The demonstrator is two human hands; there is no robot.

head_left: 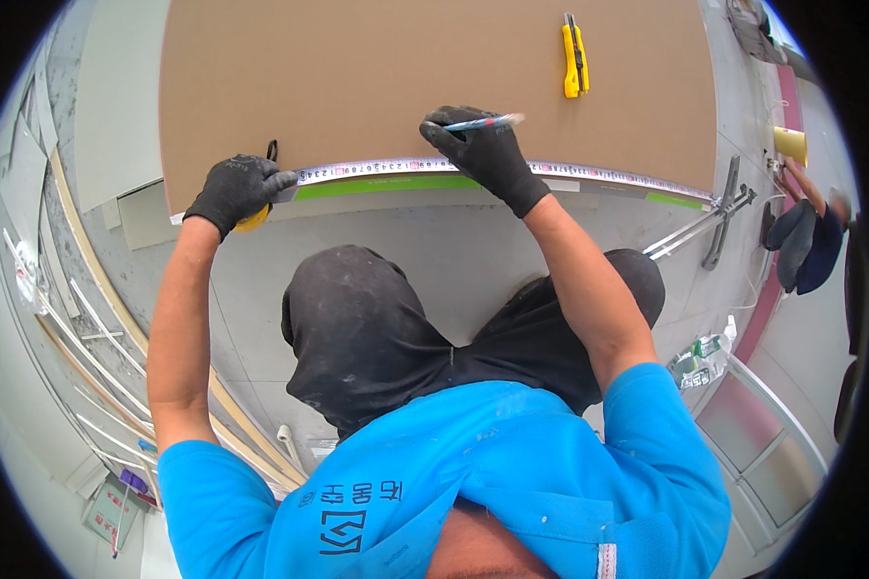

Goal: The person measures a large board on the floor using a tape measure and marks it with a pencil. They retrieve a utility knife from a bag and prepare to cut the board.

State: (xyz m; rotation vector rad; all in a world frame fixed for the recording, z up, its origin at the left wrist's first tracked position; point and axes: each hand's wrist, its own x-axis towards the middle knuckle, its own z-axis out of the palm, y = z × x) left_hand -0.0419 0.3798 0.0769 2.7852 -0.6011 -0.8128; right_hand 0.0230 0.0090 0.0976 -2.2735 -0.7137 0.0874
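A large brown board [377, 77] lies flat before my knees, and a tape measure [377, 170] is drawn out along its near edge. My left hand [237, 191], in a black glove, is closed around the tape's yellow case at the board's left near corner. Above the blade, my gloved right hand [483, 152] grips a thin light-blue pencil [475, 124] that points to the right. Under the tape, a green strip [386, 186] shows along the board's edge. Farther back on the board rests a yellow utility knife [575, 60], apart from both hands.
Long pale strips [106, 280] lie on the floor at the left. Metal rails and a dark bar [729, 212] stand off the board's right corner. A green-and-white bag [703, 359] is at lower right. Another person [803, 241] crouches at far right beside a yellow roll [790, 147].
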